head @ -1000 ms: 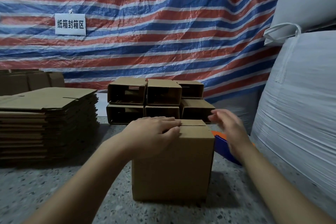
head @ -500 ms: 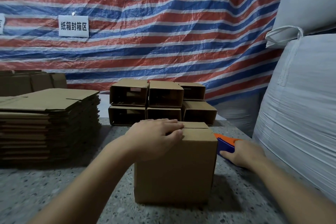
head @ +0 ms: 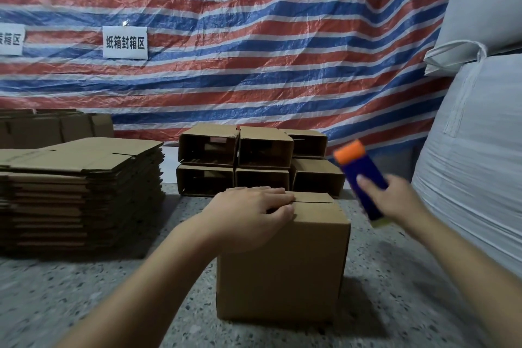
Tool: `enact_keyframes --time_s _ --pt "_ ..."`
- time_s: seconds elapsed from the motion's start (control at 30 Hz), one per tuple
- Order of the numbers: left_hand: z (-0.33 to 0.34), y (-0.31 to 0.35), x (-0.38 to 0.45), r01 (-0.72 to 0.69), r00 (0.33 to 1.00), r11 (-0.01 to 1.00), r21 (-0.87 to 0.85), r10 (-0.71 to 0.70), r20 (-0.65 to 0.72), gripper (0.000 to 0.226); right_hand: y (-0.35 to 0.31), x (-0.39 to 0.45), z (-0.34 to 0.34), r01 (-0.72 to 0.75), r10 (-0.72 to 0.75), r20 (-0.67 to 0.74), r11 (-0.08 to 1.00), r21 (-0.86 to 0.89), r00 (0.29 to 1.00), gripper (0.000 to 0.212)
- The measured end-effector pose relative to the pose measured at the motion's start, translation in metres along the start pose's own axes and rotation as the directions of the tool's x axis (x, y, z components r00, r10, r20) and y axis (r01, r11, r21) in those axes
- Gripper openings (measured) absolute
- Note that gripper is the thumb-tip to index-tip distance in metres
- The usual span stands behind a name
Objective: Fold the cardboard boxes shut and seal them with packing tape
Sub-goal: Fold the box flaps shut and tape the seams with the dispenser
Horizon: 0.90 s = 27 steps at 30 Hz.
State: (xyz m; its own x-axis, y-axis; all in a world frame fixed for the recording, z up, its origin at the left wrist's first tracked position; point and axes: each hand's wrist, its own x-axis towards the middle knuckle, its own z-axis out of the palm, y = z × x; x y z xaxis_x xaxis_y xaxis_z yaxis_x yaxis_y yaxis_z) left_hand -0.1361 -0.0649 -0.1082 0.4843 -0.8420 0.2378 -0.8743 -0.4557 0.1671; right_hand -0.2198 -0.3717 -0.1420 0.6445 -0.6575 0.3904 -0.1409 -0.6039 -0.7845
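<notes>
The cardboard box [head: 282, 257] stands upright on the speckled floor [head: 84, 305], directly in front of the person. Its top flaps are folded down and meet at a seam that shows as a dark slit; no tape is visible on that seam, so folding appears done and sealing is still to do on this box. The walls look plain, square and undamaged.

The left hand [head: 248, 215] rests flat on the top, fingers fairly straight and spread across the seam, pressing the flaps shut. The right hand [head: 395, 200] is raised beside the box and well clear of it, fingers wrapped round a blue tape dispenser [head: 364, 178] with an orange end, blurred in the view. Judged next step: bring the dispenser to the seam.

Behind the box, a double row of assembled boxes [head: 260, 164] lies on its sides with open ends facing the camera, apparently unsealed. To the left a stack of flat cardboard [head: 79, 192] awaits assembly. A white bulk sack [head: 474, 164] stands at right, a striped tarpaulin [head: 254, 37] behind
</notes>
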Motion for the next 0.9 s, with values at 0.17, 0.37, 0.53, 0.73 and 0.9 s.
enact_keyframes --time_s 0.17,0.37,0.53,0.73,0.9 --pt "0.001 0.001 -0.001 0.002 1.000 1.000 0.001 -0.002 0.000 0.047 -0.093 -0.009 -0.038 -0.006 -0.111 0.188 0.848 0.531 0.976 0.050" --pt "0.000 -0.001 -0.001 -0.007 1.000 1.000 -0.008 0.007 -0.010 0.048 -0.140 -0.013 -0.042 -0.150 -0.222 0.489 0.776 0.612 0.843 0.046" --pt "0.004 -0.003 0.000 -0.041 0.997 0.999 0.005 0.041 -0.066 0.049 -0.146 -0.012 -0.035 -0.167 -0.111 0.640 0.919 0.358 0.760 0.055" --pt "0.000 -0.006 -0.001 -0.003 0.997 0.978 -0.209 -0.013 -0.077 0.038 -0.155 -0.003 -0.026 -0.156 -0.024 0.660 0.965 0.212 0.751 0.054" --pt "-0.018 -0.018 0.007 0.013 0.908 0.452 -0.892 -0.378 -0.178 0.031 -0.168 0.000 -0.019 -0.168 0.043 0.698 0.979 0.112 0.715 0.058"
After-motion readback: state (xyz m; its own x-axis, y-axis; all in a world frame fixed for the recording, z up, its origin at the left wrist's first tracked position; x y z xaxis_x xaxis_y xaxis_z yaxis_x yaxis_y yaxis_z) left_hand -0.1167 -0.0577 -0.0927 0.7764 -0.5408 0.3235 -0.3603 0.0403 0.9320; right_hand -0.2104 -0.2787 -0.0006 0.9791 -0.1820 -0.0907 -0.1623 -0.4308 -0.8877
